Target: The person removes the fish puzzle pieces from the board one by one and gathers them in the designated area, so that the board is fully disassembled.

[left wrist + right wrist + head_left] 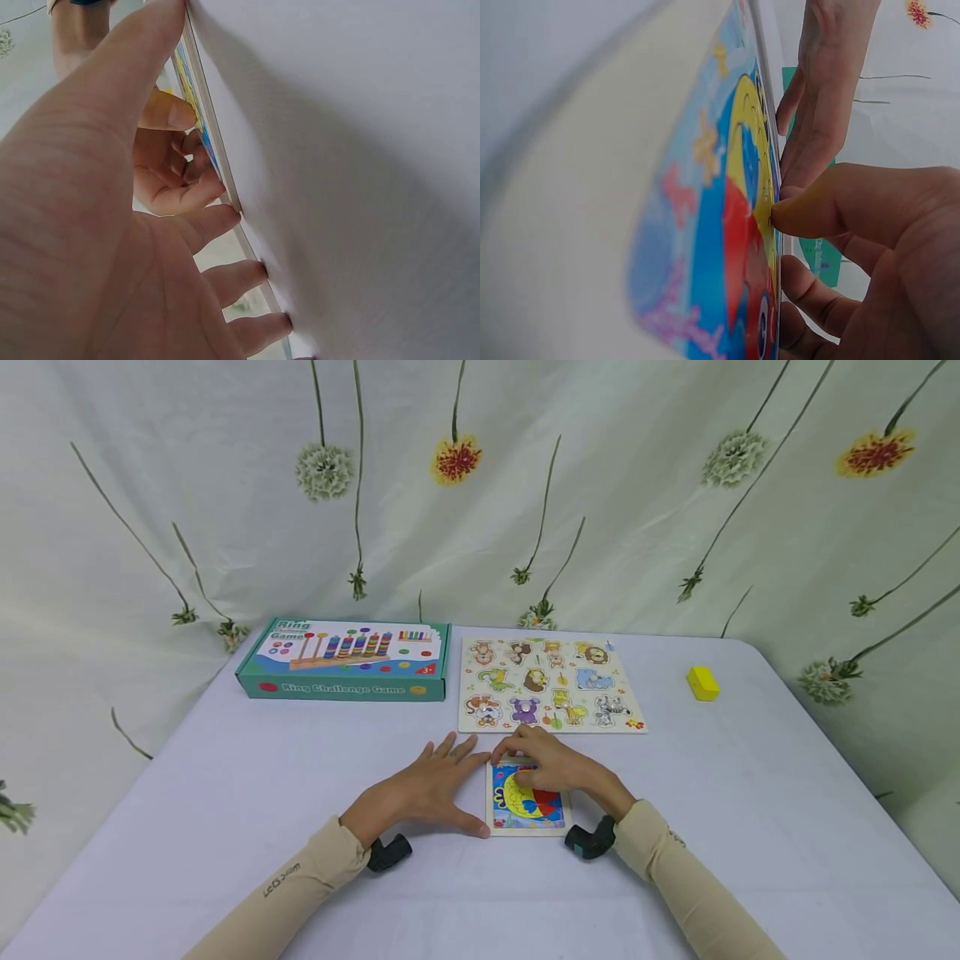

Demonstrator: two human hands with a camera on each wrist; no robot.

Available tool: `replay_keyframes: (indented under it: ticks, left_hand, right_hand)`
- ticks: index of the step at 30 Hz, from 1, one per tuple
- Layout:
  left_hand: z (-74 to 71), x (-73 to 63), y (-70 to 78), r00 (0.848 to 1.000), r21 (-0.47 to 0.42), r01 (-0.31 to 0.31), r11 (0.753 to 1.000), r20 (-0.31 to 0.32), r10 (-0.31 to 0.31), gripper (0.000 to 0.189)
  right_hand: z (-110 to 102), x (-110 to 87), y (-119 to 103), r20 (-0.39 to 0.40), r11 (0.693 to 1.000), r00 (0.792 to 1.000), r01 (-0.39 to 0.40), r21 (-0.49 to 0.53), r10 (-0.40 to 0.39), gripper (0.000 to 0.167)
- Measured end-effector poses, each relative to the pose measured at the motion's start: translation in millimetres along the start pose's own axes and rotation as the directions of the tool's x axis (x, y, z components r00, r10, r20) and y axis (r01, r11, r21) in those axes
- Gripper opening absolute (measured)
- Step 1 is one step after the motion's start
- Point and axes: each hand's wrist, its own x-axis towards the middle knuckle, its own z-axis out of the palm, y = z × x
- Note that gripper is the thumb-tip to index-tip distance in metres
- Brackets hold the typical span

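Observation:
A small square jigsaw puzzle (528, 832) with a yellow and red fish picture lies flat on the table. My left hand (431, 789) is spread beside it, with the thumb and index finger touching its left edge. From the right, my right hand (555, 764) reaches over it. The right thumb (810, 210) presses on the yellow part of the fish in the right wrist view. Its other fingers are loosely bent near the puzzle's far edge, and the hand covers the upper right of the picture. In the left wrist view the puzzle (196, 90) shows edge-on.
Behind the hands lies an animal peg puzzle board (551, 681). A green Ring Challenge Game box (345, 664) stands to its left. A yellow block (702, 683) sits at the far right of the white-covered table (187, 827). A flower-patterned cloth (637, 527) hangs behind.

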Motion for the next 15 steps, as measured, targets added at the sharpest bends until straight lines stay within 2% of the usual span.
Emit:
replay_keyframes:
  ticks: [15]
  left_hand:
    - [-1.8,-2.3,1.8,1.0,-0.009,0.001,1.0,0.003,-0.001,0.101]
  right_hand:
    - [0.0,-0.3,-1.5,0.005,1.0,1.0,-0.006,0.006,0.006,0.037]
